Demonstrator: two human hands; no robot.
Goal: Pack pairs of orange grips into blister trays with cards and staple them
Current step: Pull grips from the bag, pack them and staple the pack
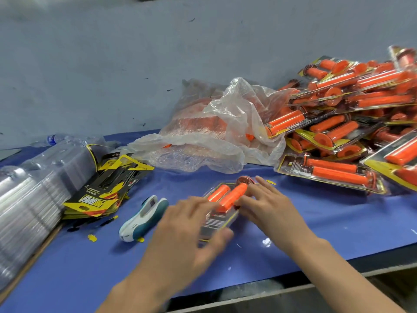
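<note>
At the front edge of the tabletop (90, 267), closing a blister tray (215, 223) around a pair of orange grips (230, 197). Left hand (191, 222) blurred, laid over the tray's card end with the thumb at its near corner; impossible to tell whether pinching or only pressing. Right hand (268, 204) flat, fingers straight and spread, pressing along the tray's right side just beside the grips.

Judged risky: with uneven pressure, easy to roll a grip out of its well or skew the card before stapling. Not yet stapled, as far as can be told.

Just left of the tray, within reach, a white-and-teal stapler (144, 219). Farther left, a fanned stack of cards (101, 193) and empty trays (33, 195) at the left edge. Behind, toward the far edge, a crumpled plastic bag (214, 132) of loose grips. At the far right corner, a sprawling pile of finished packs (349, 132), near the right hand's working space.
</note>
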